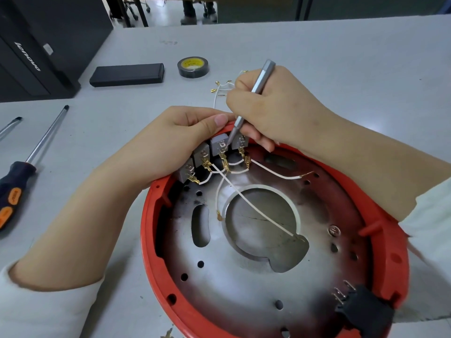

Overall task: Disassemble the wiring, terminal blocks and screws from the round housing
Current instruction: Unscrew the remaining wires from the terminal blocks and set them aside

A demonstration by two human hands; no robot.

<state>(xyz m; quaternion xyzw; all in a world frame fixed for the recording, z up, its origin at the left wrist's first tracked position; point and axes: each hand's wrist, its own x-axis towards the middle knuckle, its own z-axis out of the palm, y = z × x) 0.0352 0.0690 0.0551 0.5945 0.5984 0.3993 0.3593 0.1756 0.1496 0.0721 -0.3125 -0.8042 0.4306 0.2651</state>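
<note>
The round red housing [148,230] with its metal plate lies in front of me on the table. Several grey terminal blocks [218,143] sit in a row along its far rim, linked by white wires [253,208] with gold connectors. My left hand [170,140] grips the far rim behind the blocks. My right hand [275,108] holds a slim grey screwdriver [256,91] like a pen, with its tip on the screw of the third block from the left. A black connector block [366,311] sits at the near right rim.
Loose white wires [220,90] lie on the table beyond my hands. A tape roll [193,67] and a black box [127,74] rest farther back. Two larger screwdrivers [31,154] lie at left. A black computer case [36,50] stands at far left.
</note>
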